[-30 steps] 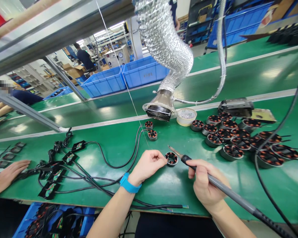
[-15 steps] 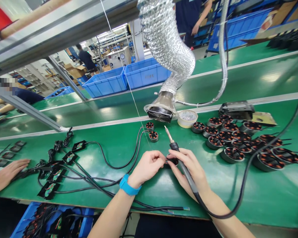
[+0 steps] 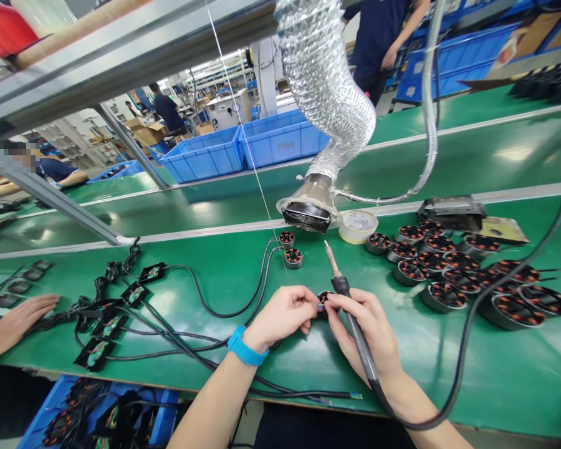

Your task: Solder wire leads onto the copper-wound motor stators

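My left hand [image 3: 287, 315], with a blue band on its wrist, pinches the thin wire ends at a small round motor part [image 3: 325, 298]. From the right, my right hand [image 3: 367, 327] has its fingertips at the same part and holds a soldering iron [image 3: 358, 340], whose tip points up and away. Fingers partly hide the motor part. Beyond my hands, two small copper-wound motors [image 3: 293, 257] with black cables stand on the green bench. A fan-fronted fume hood [image 3: 307, 215] hangs above them, beside a round tub [image 3: 358, 226].
Several motors [image 3: 442, 295] crowd the right side. Black cables with circuit boards [image 3: 95, 353] lie at left, near another person's hand [image 3: 23, 318]. The iron's thick cord [image 3: 460, 355] loops across the right. Blue bins [image 3: 203, 156] stand behind; another [image 3: 51, 408] sits below the bench.
The view has shifted slightly. My fingers have moved a little at the motor part, and more of it shows. The person at far left has changed posture.
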`<control>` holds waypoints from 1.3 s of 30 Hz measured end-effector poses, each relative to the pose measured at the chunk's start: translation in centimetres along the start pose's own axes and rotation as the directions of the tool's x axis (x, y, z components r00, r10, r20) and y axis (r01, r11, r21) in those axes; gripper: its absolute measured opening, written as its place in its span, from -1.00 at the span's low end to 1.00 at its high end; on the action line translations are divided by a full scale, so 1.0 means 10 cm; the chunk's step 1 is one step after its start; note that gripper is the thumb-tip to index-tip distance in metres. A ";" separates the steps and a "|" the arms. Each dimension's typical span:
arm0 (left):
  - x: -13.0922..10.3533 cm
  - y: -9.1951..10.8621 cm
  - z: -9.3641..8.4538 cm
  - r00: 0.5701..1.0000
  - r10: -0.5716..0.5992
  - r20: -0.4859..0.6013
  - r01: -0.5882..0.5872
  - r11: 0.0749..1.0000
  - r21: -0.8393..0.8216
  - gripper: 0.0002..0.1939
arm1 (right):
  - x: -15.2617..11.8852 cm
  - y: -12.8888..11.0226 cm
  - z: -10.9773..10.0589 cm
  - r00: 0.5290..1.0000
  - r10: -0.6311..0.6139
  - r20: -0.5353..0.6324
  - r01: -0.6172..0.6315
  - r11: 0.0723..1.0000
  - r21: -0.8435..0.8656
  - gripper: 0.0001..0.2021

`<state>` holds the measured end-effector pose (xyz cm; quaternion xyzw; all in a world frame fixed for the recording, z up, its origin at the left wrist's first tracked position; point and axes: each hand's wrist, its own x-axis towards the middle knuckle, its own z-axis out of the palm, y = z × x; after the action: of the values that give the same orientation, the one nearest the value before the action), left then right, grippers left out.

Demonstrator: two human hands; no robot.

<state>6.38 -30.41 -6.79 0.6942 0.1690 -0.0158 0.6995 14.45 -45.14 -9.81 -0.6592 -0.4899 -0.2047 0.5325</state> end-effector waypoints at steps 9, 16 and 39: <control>0.02 0.00 0.00 0.999 -0.025 0.028 0.028 0.992 -0.123 -0.60 | -0.16 0.03 0.04 0.998 -0.049 0.048 0.052 0.996 -0.074 -0.51; 0.06 -0.10 -0.03 1.000 -0.024 0.011 0.026 0.988 -0.150 -0.61 | -0.10 -0.05 -0.07 0.993 0.122 -0.003 -0.122 0.993 -0.011 -0.61; 0.04 -0.07 0.01 0.999 -0.049 0.001 0.048 0.989 -0.142 -0.55 | -0.16 -0.07 -0.02 0.888 0.429 -0.164 -0.432 0.902 0.022 -0.74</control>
<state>6.65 -30.47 -7.57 0.6386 0.1874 -0.0198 0.7462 13.24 -46.05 -10.67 -0.7361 -0.2842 -0.1393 0.5983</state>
